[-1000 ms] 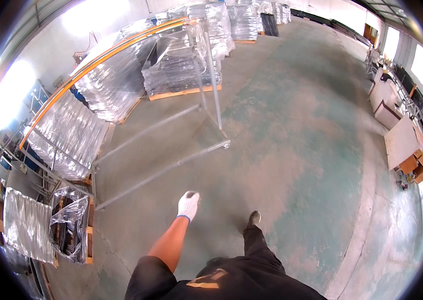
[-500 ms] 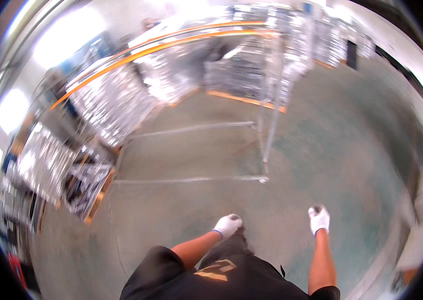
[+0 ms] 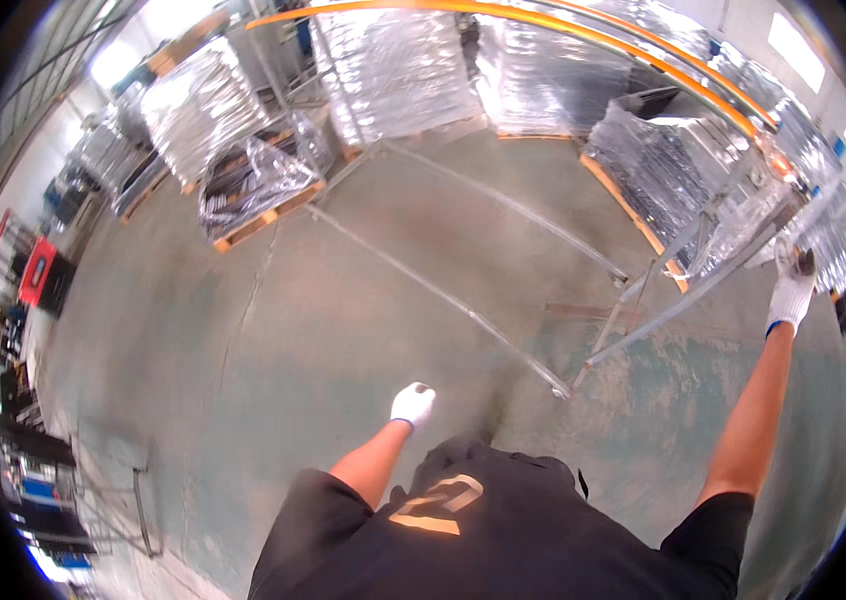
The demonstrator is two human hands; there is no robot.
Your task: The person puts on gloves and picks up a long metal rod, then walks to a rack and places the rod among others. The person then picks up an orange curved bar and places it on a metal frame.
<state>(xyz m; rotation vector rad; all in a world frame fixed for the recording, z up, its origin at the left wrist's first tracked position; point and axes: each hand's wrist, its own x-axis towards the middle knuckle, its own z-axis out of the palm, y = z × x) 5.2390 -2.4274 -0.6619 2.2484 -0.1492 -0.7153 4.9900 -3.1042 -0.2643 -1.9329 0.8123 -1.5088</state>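
Observation:
My left hand (image 3: 413,404), in a white glove, is low in front of my body with its fingers curled in; nothing shows in it. My right hand (image 3: 791,288), gloved in white with dark patches at the fingers, is stretched out to the far right, its fingers apart. It is close to the upper part of a grey metal post (image 3: 698,290) of a large rack frame. Whether the fingertips touch the post, I cannot tell. An orange beam (image 3: 503,10) runs along the frame's top, and a thin grey rail (image 3: 433,290) lies along its floor side.
Stacks in clear film stand on wooden pallets behind the frame, such as a tall stack (image 3: 393,75) and a dark wrapped load (image 3: 648,165). A low wrapped pallet (image 3: 263,185) sits at the left. Farther left are a red machine (image 3: 38,275) and a thin metal stand (image 3: 138,510).
My view has turned left, so the frame now appears farther right. My right arm has reached up and outward towards the frame's post. My left hand stays low, with its fingers curled.

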